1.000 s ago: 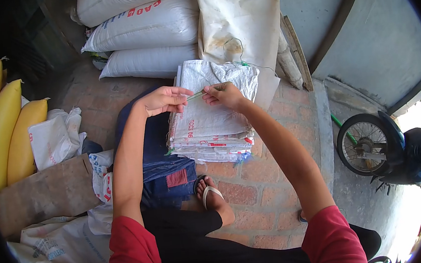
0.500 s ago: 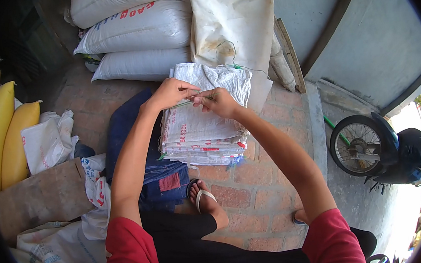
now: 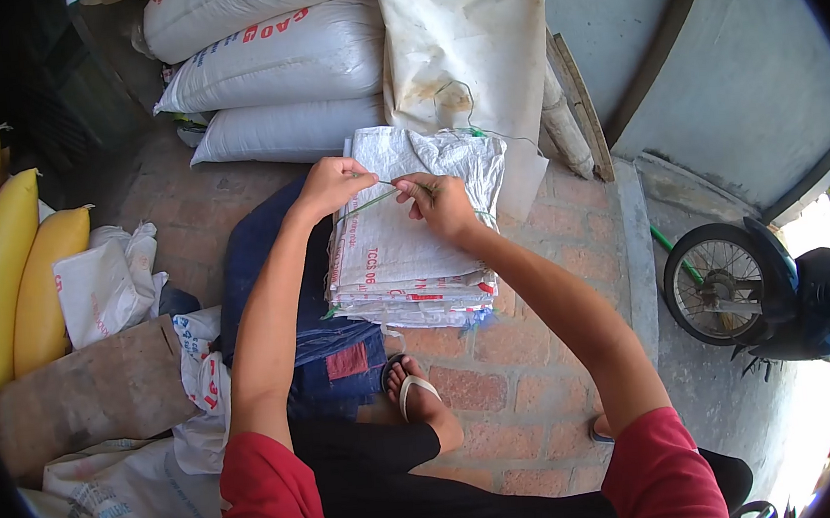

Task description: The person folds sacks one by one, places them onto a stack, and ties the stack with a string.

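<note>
A flat stack of folded white woven sacks [image 3: 390, 256] with red print lies on the brick floor in front of me. Just over its top, my left hand [image 3: 335, 185] pinches a thin green string [image 3: 371, 203] between thumb and fingertips. My right hand [image 3: 438, 203], to its right, has its fingers closed on the same string. A short length runs between the two hands, and another stretch crosses the top sack below them. Part of the string is hidden behind my right hand.
Full white sacks [image 3: 284, 58] are piled at the back beside a hanging cream sheet [image 3: 475, 37]. Yellow filled bags [image 3: 6, 270] and a wooden board [image 3: 91, 386] are at left. Dark blue denim cloth [image 3: 331, 365] lies beside the stack; a motorbike [image 3: 773, 287] is at right.
My hands have drawn slightly apart, and a short piece of string now shows between them. The whole view has shifted a little; the stack itself looks unmoved.
</note>
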Tool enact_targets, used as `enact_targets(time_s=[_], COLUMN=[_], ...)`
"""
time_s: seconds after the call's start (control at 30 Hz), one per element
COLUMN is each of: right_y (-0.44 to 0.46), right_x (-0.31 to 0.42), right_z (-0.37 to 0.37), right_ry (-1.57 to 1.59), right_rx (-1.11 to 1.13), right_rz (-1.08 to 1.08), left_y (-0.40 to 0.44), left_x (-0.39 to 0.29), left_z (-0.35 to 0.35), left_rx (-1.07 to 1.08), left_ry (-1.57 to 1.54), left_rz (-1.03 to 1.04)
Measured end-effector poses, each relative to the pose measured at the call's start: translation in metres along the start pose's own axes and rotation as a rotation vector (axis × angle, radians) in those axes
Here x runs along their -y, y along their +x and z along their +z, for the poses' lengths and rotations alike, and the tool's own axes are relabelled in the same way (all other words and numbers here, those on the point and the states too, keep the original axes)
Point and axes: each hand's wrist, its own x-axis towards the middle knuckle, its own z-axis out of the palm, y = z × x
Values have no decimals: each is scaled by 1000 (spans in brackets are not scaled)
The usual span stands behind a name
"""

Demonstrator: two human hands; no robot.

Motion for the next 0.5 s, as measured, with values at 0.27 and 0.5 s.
enact_targets(time_s=[0.27, 0.5], right_y=[29, 20], right_x=[2, 14], right_z=[-24, -44], right_ry=[278, -645], right_rx=[228, 352], right_rz=[370, -274], left_y=[-16, -6], left_x=[-17, -19], left_z=[2, 12], left_rx=[458, 418], left_ry=[-143, -11], left_rz=[118, 80])
